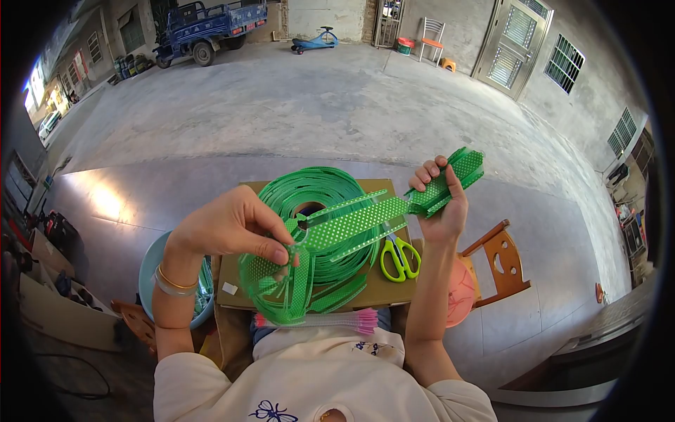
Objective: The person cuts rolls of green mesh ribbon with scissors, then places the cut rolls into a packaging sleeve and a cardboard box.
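Observation:
A green ribbon with pale dots (358,219) stretches between my two hands. My left hand (235,224) pinches it between thumb and fingers, and a loop of the ribbon hangs below. In my right hand (444,200), raised farther forward, the fingers wrap round a folded bundle of the same ribbon (460,172). Beneath the stretched length lies a large coil of green ribbon (278,190) on a cardboard box (235,271). Scissors with yellow-green handles (401,261) rest on the box, right of the coil.
On my lap lies a bundle of clear strips with pink ends (358,321). A blue basin (149,271) stands at the left, a pink basin (460,292) at the right beside a wooden chair (503,264). Farther off are a blue three-wheeled truck (211,28) and a metal chair (432,39).

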A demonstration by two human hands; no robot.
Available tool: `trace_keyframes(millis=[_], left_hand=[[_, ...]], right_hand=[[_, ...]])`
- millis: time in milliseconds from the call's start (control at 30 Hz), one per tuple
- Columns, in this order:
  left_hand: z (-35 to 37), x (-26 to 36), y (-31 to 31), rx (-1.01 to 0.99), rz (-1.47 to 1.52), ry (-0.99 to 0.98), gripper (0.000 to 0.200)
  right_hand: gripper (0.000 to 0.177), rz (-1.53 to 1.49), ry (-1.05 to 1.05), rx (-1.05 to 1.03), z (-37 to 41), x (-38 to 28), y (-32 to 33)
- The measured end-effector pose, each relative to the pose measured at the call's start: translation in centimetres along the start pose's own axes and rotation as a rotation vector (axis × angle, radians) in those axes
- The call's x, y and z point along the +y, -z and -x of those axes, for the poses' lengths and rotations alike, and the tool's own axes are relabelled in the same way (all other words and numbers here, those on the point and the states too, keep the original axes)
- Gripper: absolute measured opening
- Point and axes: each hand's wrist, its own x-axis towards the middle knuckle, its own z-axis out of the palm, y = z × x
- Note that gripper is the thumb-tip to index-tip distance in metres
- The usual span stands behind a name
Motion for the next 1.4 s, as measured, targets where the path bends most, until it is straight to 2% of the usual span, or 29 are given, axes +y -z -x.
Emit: trace_keyframes(millis=[67,167,267,367,467,500,533,600,667,733,800,900,967,1100,1167,1267,1300,1400], left_hand=[[0.4,-0.1,-0.3,0.14,-0.038,-0.102,0.012],[-1.0,0.6,-1.8,0.308,-0.212,-0.448,0.012],[-3.9,2.0,-2.4,0.346,-0.262,-0.541,0.012],[-7.9,1.1,-2.4,0.511,-0.198,-0.484,0.016],[-10.5,-0.8,-1.7,0.635,-0.005,-0.478,0.018],[-10.3,-0.7,-1.7,0.65,0.017,-0.397,0.022],[-9.8,-0.5,-1.8,0.664,0.04,-0.315,0.025],[-9.8,-1.0,-1.9,0.688,0.086,-0.312,0.027],[-10.3,-2.3,-1.9,0.712,0.134,-0.474,0.026],[-9.3,-1.7,-1.7,0.667,0.1,-0.325,0.022],[-8.9,-1.7,-1.4,0.616,0.094,-0.272,0.02],[-8.8,-2.5,-0.9,0.539,0.124,-0.272,0.019],[-8.2,-2.0,-0.8,0.499,0.144,-0.191,0.019],[-7.4,-1.0,-1.3,0.435,0.179,-0.206,0.015],[-7.3,-0.9,-1.3,0.457,0.098,-0.239,0.013],[-6.6,-0.4,-1.4,0.455,0.176,-0.094,0.014],[-6.6,-0.6,-1.4,0.456,0.157,-0.122,0.014],[-6.6,-1.1,-1.6,0.452,0.091,-0.204,0.015]], right_hand=[[0.01,0.007,-0.018,0.019,0.1,0.3,0.3],[0.014,0.124,-0.075,0.085,0.3,2.6,-0.3],[0.033,0.255,-0.183,0.107,0.8,5.8,-2.1],[0.048,0.244,-0.259,0.068,1.4,8.1,-3.8],[0.061,0.191,-0.318,0.048,1.9,9.0,-5.4],[0.064,0.175,-0.337,0.051,1.9,9.0,-5.7],[0.064,0.187,-0.366,-0.054,1.8,8.7,-5.4],[0.064,0.208,-0.426,-0.263,1.5,8.0,-4.7],[0.054,0.207,-0.525,-0.273,1.8,7.9,-4.3],[0.042,0.271,-0.588,-0.254,2.0,7.9,-4.5],[0.027,0.4,-0.614,-0.202,2.1,7.7,-5.3],[0.018,0.358,-0.754,-0.156,2.3,7.4,-5.3],[0.018,0.423,-0.764,-0.22,2.3,7.0,-5.0],[0.019,0.517,-0.752,-0.282,2.4,7.0,-5.1],[0.02,0.469,-0.775,-0.202,2.7,6.9,-5.3],[0.02,0.442,-0.79,-0.197,2.9,6.7,-5.4],[0.02,0.441,-0.791,-0.216,2.9,6.6,-5.4],[0.019,0.703,-0.749,-0.174,3.0,6.5,-5.5]])
